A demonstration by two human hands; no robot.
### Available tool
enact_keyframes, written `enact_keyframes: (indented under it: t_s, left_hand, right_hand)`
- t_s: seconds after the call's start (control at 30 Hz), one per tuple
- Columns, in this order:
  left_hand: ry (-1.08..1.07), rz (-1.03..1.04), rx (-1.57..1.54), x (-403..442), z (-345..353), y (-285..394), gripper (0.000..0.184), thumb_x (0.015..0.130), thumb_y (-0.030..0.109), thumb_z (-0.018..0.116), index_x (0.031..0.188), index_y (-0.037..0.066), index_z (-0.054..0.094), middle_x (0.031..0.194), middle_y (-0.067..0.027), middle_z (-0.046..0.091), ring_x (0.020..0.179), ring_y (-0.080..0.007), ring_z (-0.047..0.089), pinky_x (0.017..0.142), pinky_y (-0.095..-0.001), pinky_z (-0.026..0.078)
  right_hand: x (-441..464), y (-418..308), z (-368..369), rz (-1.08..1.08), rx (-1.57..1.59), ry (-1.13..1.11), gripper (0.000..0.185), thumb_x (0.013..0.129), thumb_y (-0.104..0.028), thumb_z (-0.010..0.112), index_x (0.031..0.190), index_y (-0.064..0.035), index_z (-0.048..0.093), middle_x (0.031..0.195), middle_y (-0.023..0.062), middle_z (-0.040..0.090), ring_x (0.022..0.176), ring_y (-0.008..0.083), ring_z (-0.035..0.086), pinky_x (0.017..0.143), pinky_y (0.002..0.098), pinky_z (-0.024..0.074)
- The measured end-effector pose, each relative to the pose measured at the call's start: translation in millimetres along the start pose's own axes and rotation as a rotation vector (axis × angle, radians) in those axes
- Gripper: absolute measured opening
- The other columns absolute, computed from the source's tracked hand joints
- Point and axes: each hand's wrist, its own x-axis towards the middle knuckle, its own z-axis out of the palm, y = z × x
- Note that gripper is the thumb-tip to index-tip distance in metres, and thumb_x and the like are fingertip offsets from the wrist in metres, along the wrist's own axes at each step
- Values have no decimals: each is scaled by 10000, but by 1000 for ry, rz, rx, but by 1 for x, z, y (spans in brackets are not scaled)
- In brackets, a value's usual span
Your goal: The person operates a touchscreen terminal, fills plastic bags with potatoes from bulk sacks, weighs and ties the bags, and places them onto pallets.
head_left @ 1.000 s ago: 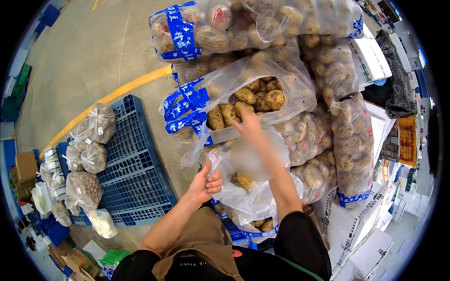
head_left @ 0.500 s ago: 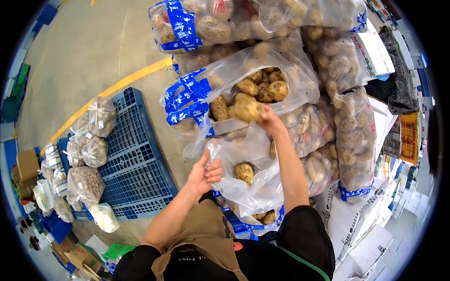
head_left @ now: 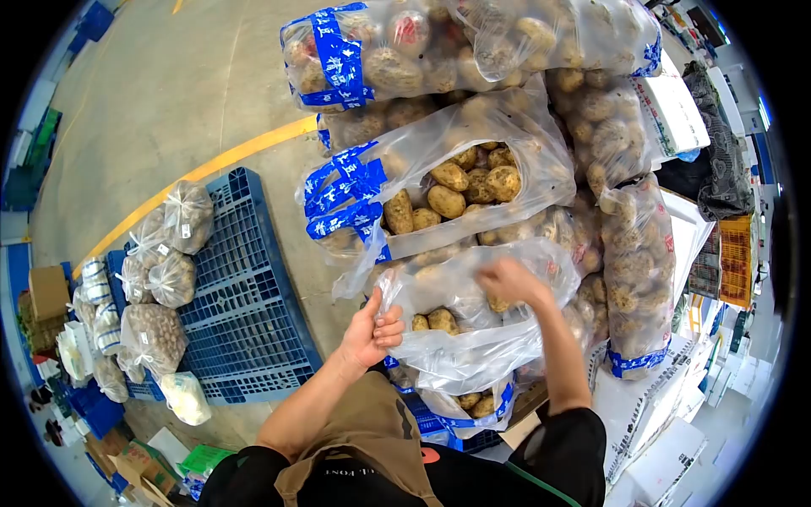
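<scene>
A black short-sleeved top point(head_left: 241, 483) has white letters point(head_left: 352, 473), a red dot point(head_left: 430, 455) at three o'clock from them, a green line point(head_left: 541, 484), and a brown apron point(head_left: 363, 429) over it.

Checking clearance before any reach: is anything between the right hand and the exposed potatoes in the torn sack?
Ahead of the right hand lie the far side of the clear bag, then the near plastic strip of the torn sack. From above, nothing visible covers the exposed potatoes.

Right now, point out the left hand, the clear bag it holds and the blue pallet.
Left hand point(head_left: 372, 332), head view: middle of the hand.
Clear bag point(head_left: 469, 346), head view: plastic below its opening.
Blue pallet point(head_left: 243, 296), head view: latticed top.
</scene>
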Motion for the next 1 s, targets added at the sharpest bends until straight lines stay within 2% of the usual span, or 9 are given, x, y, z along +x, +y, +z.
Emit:
enact_keyframes:
  t_s: [0.1,0.2,0.33,0.47,0.63,0.7,0.87,0.93,1.0]
  left_hand:
    - [69,40,29,-3,8,-5,546,919,557,360,592,122,315,532,44,237,439,-56,247,389,-187,239]
    - [117,79,49,-8,13,-6,490,926,524,380,648,120,369,545,45,257,433,-49,252,369,-181,240]
    - [92,83,-18,-13,-2,-7,350,941,480,383,911,148,490,572,43,288,433,-47,255,362,-179,242]
    - [99,116,-37,-13,1,-7,316,951,459,373,1059,192,501,571,41,292,435,-48,256,363,-183,242]
    - [92,101,-24,-8,12,-4,287,956,447,367,1053,211,499,572,41,294,436,-46,262,364,-179,251]
    - [42,81,-34,-6,8,-7,278,957,445,364,1062,224,497,575,42,297,436,-45,263,364,-175,255]
    - [54,60,-1,-8,10,-10,332,946,480,365,867,169,447,565,46,280,441,-45,260,372,-178,253]
    - [84,48,55,-11,10,-7,520,932,529,363,610,121,332,548,45,249,456,-49,253,397,-189,243]
    - [61,41,47,-14,5,-4,526,928,538,364,606,124,330,538,48,246,453,-50,243,397,-186,239]
  right_hand:
    - [116,-31,35,-259,150,587,461,758,-155,594,1165,40,497,974,246,598,896,370,592,800,430,473]
    - [226,-11,95,97,181,510,792,661,-261,685,1274,72,311,1073,357,523,1010,457,526,898,457,435]
    - [215,-31,83,187,513,499,760,645,-235,729,1262,37,379,1118,258,557,1019,369,559,889,388,454]
    - [158,-18,48,-119,1211,322,773,618,-229,760,1280,1,432,1160,129,560,1034,211,552,910,332,441]
    - [25,-4,-22,-290,593,-278,859,575,-321,840,1295,-38,467,1182,89,560,1091,200,523,938,333,420]
    - [17,-5,-28,18,437,-523,775,629,-322,800,1277,-37,485,1195,123,551,1106,231,516,949,358,407]
    - [142,42,5,-115,-123,751,677,693,-274,727,1249,-2,453,1216,232,489,1064,351,514,884,408,436]
    - [197,65,8,98,-201,675,648,691,-263,721,1220,-7,448,1203,272,462,1073,414,479,894,452,416]
    - [216,72,11,90,-281,664,624,685,-256,712,1186,13,456,1101,266,495,996,427,493,869,479,413]
